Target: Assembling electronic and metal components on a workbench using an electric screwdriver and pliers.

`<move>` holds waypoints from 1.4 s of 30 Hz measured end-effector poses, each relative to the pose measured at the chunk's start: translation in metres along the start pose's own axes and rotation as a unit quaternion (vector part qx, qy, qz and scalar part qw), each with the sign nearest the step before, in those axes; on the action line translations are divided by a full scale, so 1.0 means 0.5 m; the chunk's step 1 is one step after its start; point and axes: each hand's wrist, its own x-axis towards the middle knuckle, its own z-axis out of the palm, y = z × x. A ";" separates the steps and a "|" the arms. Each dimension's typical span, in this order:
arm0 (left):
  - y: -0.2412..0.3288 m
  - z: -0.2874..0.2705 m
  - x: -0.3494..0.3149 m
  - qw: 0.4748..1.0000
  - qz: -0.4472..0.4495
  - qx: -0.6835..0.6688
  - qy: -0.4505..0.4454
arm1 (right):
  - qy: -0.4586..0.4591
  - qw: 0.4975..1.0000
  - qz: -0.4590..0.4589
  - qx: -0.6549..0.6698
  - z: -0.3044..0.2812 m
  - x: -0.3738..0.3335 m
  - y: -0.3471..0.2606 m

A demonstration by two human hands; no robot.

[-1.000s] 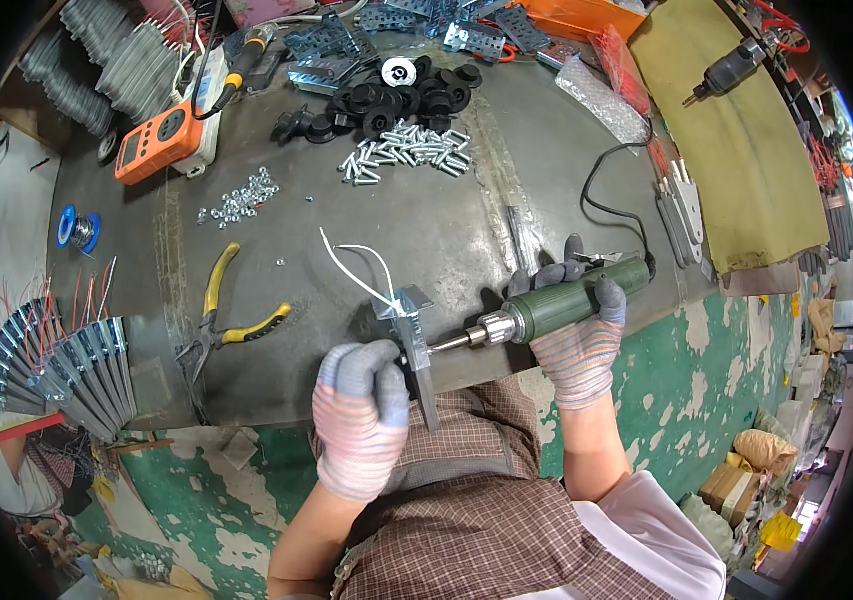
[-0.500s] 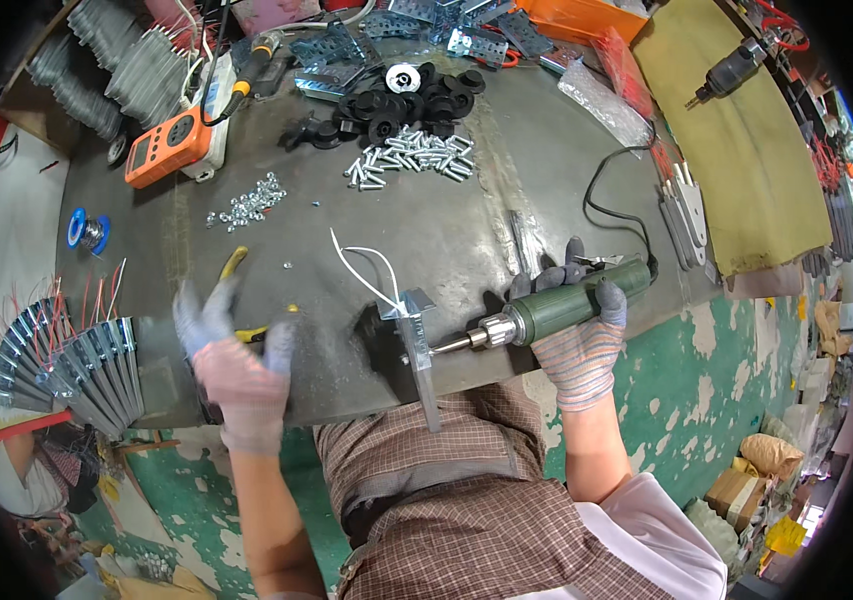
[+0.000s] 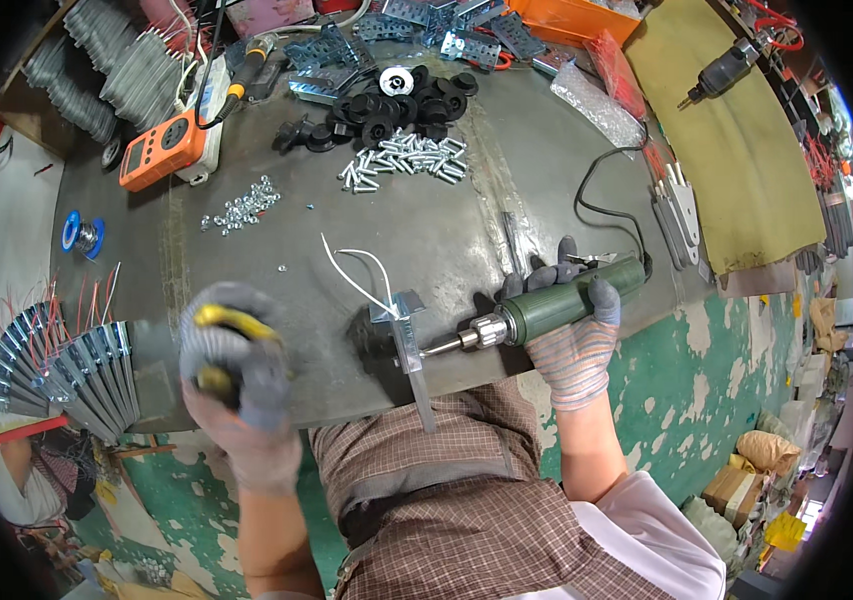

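Having left the bracket, the left hand now grips the pliers at eight o'clock; the right hand stays wrapped round the drill, so cutting or gripping likely follows.

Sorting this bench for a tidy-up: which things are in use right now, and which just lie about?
In use: left hand gripping yellow-handled pliers; right hand on green power screwdriver, its bit at the metal bracket.

Lying about: orange meter, screw pile, black knobs, small nuts.
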 end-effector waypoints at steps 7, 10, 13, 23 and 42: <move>0.012 0.055 -0.058 0.968 -0.016 -0.249 0.040 | 0.020 1.000 -0.001 0.008 0.016 -0.001 0.004; 0.013 0.059 -0.063 0.929 -0.034 -0.367 0.022 | 0.014 1.000 -0.005 0.008 0.014 -0.003 0.004; -0.009 0.045 -0.062 0.924 -0.033 -0.379 -0.033 | 0.023 1.000 -0.010 0.002 0.019 -0.006 0.004; 0.001 0.090 -0.019 0.899 0.090 -0.412 -0.115 | -0.015 0.999 -0.049 0.004 0.037 -0.021 0.011; 0.037 0.103 -0.064 0.913 0.101 -0.396 0.005 | -0.115 0.993 -0.034 0.010 0.033 -0.022 0.002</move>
